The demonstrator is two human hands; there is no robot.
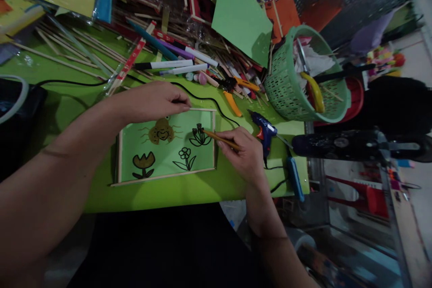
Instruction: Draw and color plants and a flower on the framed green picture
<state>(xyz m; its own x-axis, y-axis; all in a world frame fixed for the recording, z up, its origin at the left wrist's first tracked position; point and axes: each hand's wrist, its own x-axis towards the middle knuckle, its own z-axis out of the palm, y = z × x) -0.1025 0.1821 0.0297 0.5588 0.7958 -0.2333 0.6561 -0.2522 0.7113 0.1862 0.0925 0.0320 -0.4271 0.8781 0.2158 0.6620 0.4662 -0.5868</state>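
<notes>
A green picture in a thin stick frame lies on the green table, with a brown crab-like figure and flowers drawn in black outline. My right hand is closed around a brown pen-like stick, its tip at the upper right flower. My left hand rests over the picture's upper edge, fingers bent together near the top stick; what they hold, if anything, is hidden.
A blue glue gun lies right of the picture. Behind it stands a green basket of tools. Markers, an orange cutter, wooden sticks and a black cable lie beyond the picture. A dark bottle-like object is at right.
</notes>
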